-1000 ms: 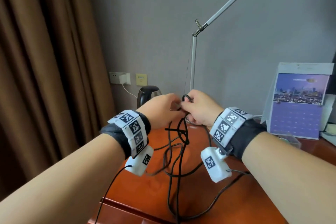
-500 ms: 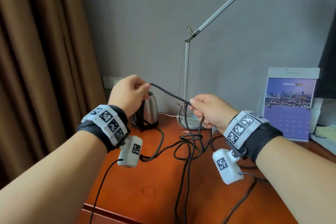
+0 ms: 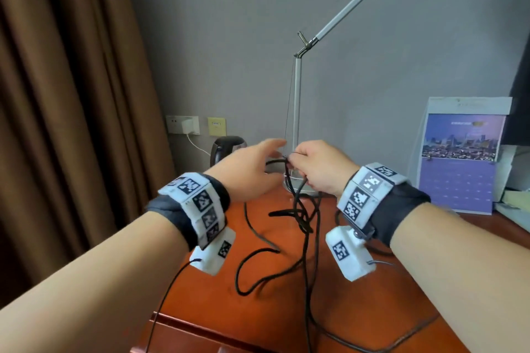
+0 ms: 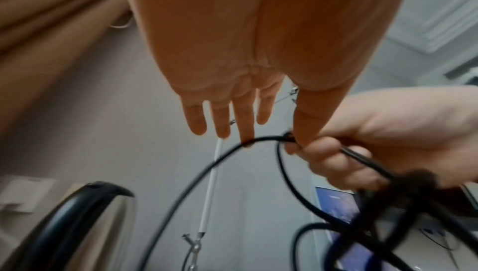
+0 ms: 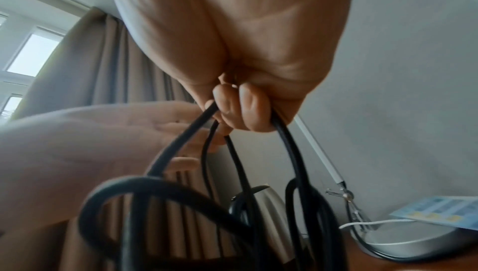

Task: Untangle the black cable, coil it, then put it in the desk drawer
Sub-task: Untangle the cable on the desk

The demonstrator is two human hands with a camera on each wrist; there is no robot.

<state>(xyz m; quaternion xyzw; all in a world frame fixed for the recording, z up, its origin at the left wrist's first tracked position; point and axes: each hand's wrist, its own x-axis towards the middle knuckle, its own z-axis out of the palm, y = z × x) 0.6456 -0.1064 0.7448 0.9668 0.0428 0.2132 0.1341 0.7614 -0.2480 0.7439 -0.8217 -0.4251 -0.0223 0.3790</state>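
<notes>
The black cable (image 3: 304, 223) hangs in tangled loops from my right hand (image 3: 318, 169) down onto the red-brown desk (image 3: 200, 289). In the right wrist view, my right hand (image 5: 240, 107) curls its fingers round several strands of the cable (image 5: 287, 142). My left hand (image 3: 252, 169) is beside it, raised above the desk, with fingers straight. In the left wrist view, the left hand (image 4: 232, 111) holds nothing; its middle fingertip touches the top of a cable loop (image 4: 196, 175) that runs into the right hand (image 4: 362, 142). A knotted clump hangs below the right hand.
A silver desk lamp (image 3: 296, 112) stands just behind the hands, a black-and-steel kettle (image 3: 226, 146) to its left. A purple calendar (image 3: 461, 157) stands at the back right. A wall socket with a white charger (image 3: 183, 125) and brown curtains (image 3: 71, 94) are on the left.
Half a second ago my left hand held a strand pulled up and to the left. It has let go and come back to the right hand with straight fingers. The right hand keeps its grip.
</notes>
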